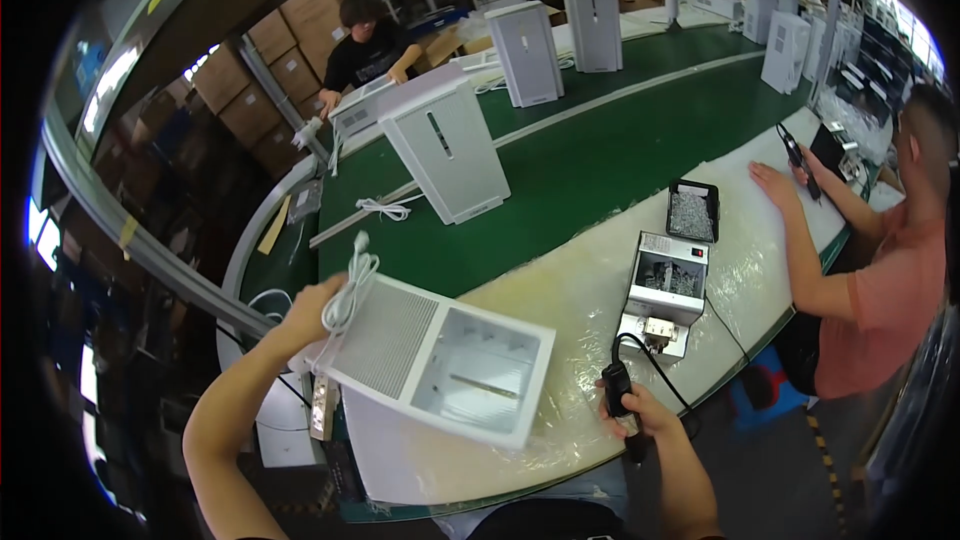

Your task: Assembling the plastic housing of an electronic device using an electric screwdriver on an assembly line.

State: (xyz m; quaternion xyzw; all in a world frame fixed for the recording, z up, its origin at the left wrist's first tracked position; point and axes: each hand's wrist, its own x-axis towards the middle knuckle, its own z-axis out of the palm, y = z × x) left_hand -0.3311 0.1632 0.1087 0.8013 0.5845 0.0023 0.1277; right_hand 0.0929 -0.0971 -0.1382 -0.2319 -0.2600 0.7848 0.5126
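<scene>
Two hands at a workbench, one on a white casing, one on a power screwdriver.

The left hand [305, 312] had its fingers curled round the upper left corner of a white casing [435, 360], pinching a coiled white cord [350, 285] against it; the casing lay tilted at lower centre of the frame, its open hollow compartment facing up. The right hand [640, 415], lower right of centre, was closed round a black screwdriver [617, 388] with a black cable. Just above it stood a small white feeder box [665, 285] holding screws, and beyond that a black tray [692, 212] full of screws, both on the plastic-covered bench [560, 290]. More white units [445, 150] stood on the green conveyor [600, 160] at upper centre.
</scene>
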